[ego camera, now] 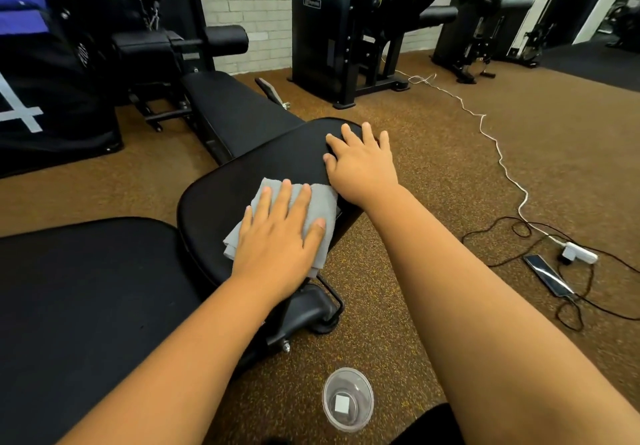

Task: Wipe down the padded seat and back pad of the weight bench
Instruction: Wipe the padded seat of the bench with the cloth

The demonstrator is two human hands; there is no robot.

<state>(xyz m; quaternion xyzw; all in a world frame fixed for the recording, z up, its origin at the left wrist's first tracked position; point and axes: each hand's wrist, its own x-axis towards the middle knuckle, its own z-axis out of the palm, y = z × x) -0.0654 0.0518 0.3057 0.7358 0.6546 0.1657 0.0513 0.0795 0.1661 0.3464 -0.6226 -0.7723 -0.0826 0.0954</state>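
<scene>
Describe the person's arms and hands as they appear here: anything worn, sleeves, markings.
Both arms are bare from the bottom of the frame to the wrists; no sleeves show. The left hand and right hand wear no gloves, and no rings, watch, bands or markings are visible. The fingers are bare with short nails.

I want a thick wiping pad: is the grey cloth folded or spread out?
Folded. The grey cloth shows stacked layers at its near-left edge, under the flat left hand on the seat pad.
</scene>
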